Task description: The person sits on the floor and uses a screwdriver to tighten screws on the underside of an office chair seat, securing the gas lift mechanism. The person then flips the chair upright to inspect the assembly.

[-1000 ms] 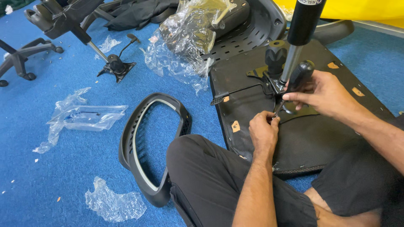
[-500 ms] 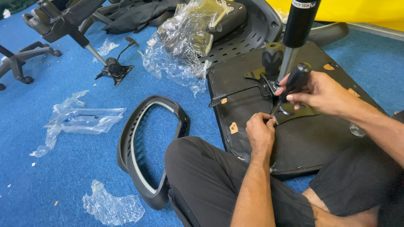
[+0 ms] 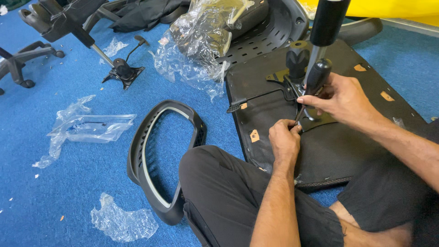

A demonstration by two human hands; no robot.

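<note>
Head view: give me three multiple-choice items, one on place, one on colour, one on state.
1. Where does the curved chair frame lie?
A. On the seat base
B. On the carpet beside the person's knee
C. On a table

2. What colour is the carpet?
A. Blue
B. Grey
C. Red

3. What is the right hand doing?
A. Resting open on the floor
B. Gripping the screwdriver handle
C. Holding a plastic bag

Answers: 1 B, the frame rests on carpet left of the knee. 2 A, blue all round. 3 B, the hand wraps the black handle while the left hand pinches near the shaft tip on the seat base.
</note>
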